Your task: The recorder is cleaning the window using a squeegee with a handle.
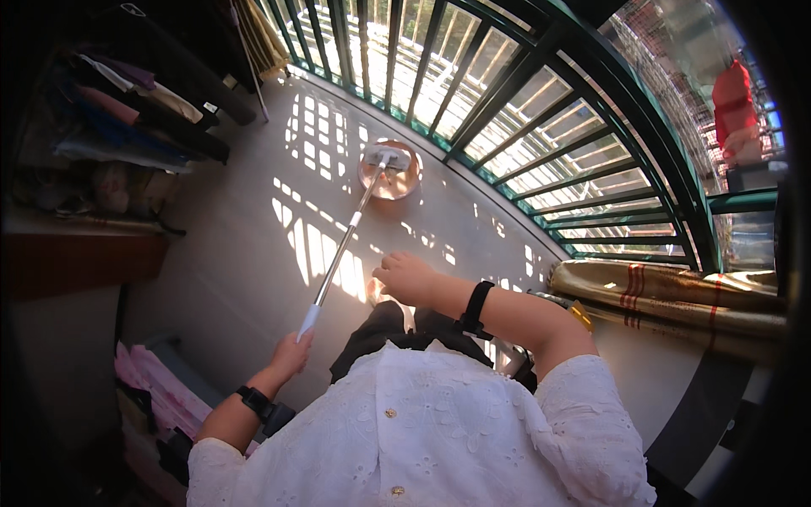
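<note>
My left hand (290, 355) is closed around the pale grip at the lower end of a flat mop (338, 253). The mop's silver pole slants up and away to a white head (385, 156), which sits at the top of a round pinkish-orange basin (395, 191) on the floor. How deep the head reaches into the basin, I cannot tell. In front of my body, my right hand (408, 279) hovers apart from the pole, its fingers curled in and nothing visible in them. Both wrists wear black bands.
A green barred railing (498, 118) runs along the far right, throwing sun patches onto the grey floor (228, 245). Clothes (127, 101) hang or lie at the upper left. Pink cloth (156, 384) lies at the lower left. Shiny gold fabric (667, 296) stretches along the right.
</note>
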Motion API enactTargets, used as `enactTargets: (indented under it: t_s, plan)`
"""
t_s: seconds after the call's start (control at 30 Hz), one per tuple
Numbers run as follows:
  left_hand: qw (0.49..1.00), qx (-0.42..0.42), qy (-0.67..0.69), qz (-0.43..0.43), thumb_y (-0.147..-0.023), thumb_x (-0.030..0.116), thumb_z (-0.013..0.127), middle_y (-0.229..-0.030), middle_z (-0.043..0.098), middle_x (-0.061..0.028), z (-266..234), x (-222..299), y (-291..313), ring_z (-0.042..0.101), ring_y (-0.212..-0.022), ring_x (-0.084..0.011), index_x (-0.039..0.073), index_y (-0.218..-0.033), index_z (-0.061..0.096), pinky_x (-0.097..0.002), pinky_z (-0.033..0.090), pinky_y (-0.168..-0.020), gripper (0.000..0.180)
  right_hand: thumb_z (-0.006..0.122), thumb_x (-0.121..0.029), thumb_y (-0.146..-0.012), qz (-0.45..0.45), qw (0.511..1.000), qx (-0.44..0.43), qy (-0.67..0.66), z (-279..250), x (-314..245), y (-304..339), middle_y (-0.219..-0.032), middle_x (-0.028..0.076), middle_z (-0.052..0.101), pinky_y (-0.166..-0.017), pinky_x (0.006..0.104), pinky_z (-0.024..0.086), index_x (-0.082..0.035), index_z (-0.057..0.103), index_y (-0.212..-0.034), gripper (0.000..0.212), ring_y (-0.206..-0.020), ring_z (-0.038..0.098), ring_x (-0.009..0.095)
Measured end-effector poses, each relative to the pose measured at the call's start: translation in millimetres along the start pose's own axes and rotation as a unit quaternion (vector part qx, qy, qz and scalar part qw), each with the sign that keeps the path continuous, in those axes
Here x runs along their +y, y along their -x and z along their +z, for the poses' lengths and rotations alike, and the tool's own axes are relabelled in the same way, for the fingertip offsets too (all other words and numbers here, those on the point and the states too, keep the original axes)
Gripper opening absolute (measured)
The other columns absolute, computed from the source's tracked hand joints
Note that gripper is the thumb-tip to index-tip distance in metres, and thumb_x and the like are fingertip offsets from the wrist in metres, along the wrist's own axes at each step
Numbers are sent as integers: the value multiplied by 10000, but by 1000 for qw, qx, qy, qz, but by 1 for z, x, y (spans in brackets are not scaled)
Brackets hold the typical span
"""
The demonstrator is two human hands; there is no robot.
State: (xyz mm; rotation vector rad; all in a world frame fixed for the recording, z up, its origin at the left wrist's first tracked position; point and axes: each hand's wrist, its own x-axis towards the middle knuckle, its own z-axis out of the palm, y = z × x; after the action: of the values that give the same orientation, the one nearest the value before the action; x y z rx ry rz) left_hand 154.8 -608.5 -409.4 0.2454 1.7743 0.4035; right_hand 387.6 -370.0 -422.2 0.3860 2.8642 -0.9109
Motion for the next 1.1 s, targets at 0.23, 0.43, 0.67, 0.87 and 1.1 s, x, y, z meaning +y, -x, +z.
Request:
enactTargets:
  t_s: [0.23,0.43,0.67,0.87,1.1]
  plan:
    - [995,-45,82,-39,-928,364,478,-574,434,-28,57,95,-154,419,-408,-125,17,-896,503,-267,363,-355,350,666,-224,-787,311,949,34,-33,17,29,175,-891,127,603,-772,411,450,-76,609,-975,245,-895,556,318]
    - [991,-93,64,-65,-943,342,464,-634,419,-17,71,161,-203,423,-466,-109,21,-920,460,-244,362,-367,322,642,-243,-804,502,857,46,-111,45,-5,268,-921,153,634,-798,425,461,-58,634,-983,257,-917,576,345]
    - [991,-49,34,-120,-943,361,481,-691,442,-27,75,157,-193,436,-554,-114,36,-917,489,-240,371,-391,326,656,-205,-795,554,803,92,-200,60,-33,287,-885,153,644,-770,395,487,-35,635,-970,244,-867,612,310]
    - [994,-77,70,-40,-913,398,547,-571,398,4,81,161,-206,361,-425,-92,86,-730,454,-237,298,-357,374,632,-221,-818,539,812,109,-196,46,-25,265,-922,161,648,-790,403,481,-40,630,-1008,262,-900,608,321]
    - [984,-92,138,-59,-885,201,592,-567,394,20,37,81,-114,347,-412,-66,40,-875,467,-216,292,-354,203,627,-265,-831,471,863,87,-163,37,-6,223,-945,137,639,-806,405,461,-62,623,-1011,271,-929,580,326]
